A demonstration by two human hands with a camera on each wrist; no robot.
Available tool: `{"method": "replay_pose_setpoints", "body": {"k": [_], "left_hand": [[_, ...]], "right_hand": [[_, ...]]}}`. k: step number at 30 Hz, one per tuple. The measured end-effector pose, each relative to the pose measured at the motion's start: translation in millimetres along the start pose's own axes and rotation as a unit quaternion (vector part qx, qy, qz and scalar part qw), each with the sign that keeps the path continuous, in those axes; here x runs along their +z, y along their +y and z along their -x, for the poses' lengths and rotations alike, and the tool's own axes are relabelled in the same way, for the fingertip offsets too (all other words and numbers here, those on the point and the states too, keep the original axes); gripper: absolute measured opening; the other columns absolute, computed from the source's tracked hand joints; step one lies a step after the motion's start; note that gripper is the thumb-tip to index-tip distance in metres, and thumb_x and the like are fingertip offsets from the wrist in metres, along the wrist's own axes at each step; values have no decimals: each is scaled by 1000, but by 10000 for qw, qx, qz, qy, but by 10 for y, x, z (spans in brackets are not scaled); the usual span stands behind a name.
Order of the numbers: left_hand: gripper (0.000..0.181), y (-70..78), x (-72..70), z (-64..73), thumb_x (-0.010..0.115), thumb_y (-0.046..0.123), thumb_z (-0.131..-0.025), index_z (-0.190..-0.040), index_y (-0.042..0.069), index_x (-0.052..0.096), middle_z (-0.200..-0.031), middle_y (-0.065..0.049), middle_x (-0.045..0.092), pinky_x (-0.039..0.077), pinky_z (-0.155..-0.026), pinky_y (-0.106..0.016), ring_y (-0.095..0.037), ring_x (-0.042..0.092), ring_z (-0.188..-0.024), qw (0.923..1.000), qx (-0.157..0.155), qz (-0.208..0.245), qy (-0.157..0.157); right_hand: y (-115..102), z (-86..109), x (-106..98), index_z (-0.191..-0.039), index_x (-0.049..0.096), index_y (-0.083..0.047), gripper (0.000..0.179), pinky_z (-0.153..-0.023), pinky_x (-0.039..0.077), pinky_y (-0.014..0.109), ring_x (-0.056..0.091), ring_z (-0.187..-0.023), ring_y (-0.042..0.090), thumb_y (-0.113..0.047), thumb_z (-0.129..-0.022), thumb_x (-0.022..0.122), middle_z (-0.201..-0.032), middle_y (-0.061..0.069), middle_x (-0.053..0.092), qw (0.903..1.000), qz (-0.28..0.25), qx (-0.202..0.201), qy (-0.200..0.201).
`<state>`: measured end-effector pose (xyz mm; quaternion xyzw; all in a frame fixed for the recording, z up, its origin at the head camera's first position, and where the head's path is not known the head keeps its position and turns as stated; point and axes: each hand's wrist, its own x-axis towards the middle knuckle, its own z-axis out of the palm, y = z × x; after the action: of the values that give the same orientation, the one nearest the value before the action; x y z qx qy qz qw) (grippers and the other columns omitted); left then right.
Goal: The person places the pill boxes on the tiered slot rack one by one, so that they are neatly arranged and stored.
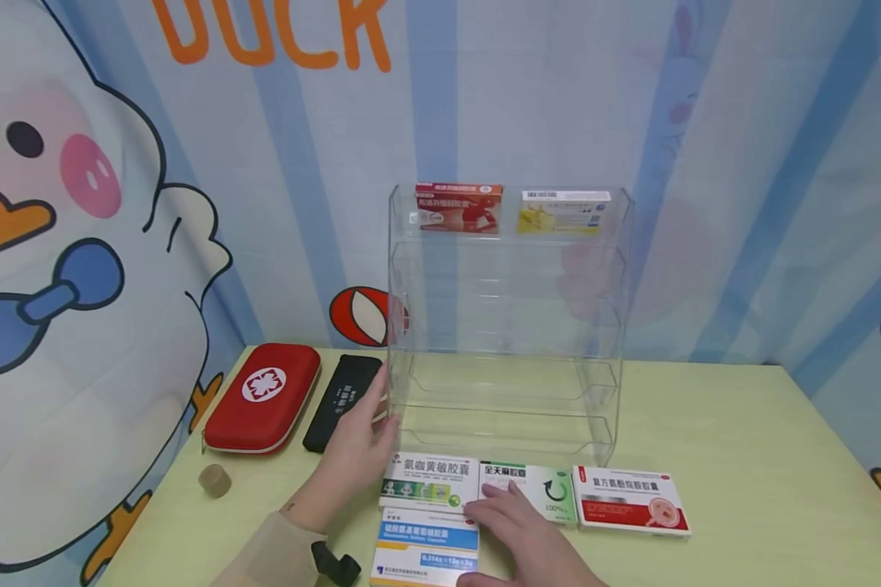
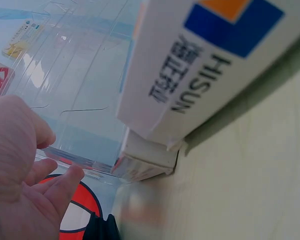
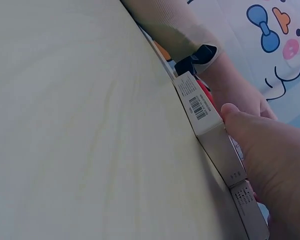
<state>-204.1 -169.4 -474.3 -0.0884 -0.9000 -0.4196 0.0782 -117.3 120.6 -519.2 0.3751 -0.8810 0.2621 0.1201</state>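
Note:
My left hand point(image 1: 352, 444) holds the left side of a clear plastic tiered rack point(image 1: 506, 412). In the left wrist view the thumb and fingers of that hand point(image 2: 35, 165) lie on either side of the rack's edge. My right hand point(image 1: 524, 538) is over the medicine boxes in front of the rack, fingers spread and relaxed. Its fingertips are at a white-and-green box point(image 1: 524, 492) and a blue, white and yellow box point(image 1: 426, 546). Beside these lie another white-and-green box point(image 1: 429, 483) and a red-and-white box point(image 1: 631, 501). Whether the fingertips press on the boxes is unclear.
On the rack's top tier stand a red box point(image 1: 458, 209) and a yellow-and-white box point(image 1: 564, 214). At the left are a red zip case point(image 1: 264, 399), a black pouch point(image 1: 345, 399) and a small brown stopper-like piece point(image 1: 214, 481). A printed curtain point(image 1: 521, 106) hangs behind the table.

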Motion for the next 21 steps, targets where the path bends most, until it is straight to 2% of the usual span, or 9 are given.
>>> {"method": "replay_pose_setpoints", "body": {"k": [6,13,21], "left_hand": [[92,3,-3,-3,65,11,-109,-178,35,9,-182,-5,35,59,-115,-47,-37,58,-153,10000,22,9,-17],[92,10,-2,-10,66,11,-109,-178,35,10,-182,-4,34,59,-115,-47,-37,58,-153,10000,5,45,-15],[92,4,-4,-4,66,10,-109,-179,32,10,-182,-4,33,59,-115,-47,-37,58,-153,10000,7,39,-31]], "right_hand": [[-26,5,-9,-140,72,-23,65,-122,52,57,67,-141,22,-70,-95,74,-149,-3,71,10000,24,-30,24],[-61,8,-44,-140,71,-27,62,-123,52,56,65,-142,20,-70,-95,74,-149,-8,68,9998,-166,74,-125],[-111,32,-88,-143,67,-35,63,-109,65,33,66,-122,7,-68,-92,80,-145,-15,64,9948,-970,179,-265]]}}
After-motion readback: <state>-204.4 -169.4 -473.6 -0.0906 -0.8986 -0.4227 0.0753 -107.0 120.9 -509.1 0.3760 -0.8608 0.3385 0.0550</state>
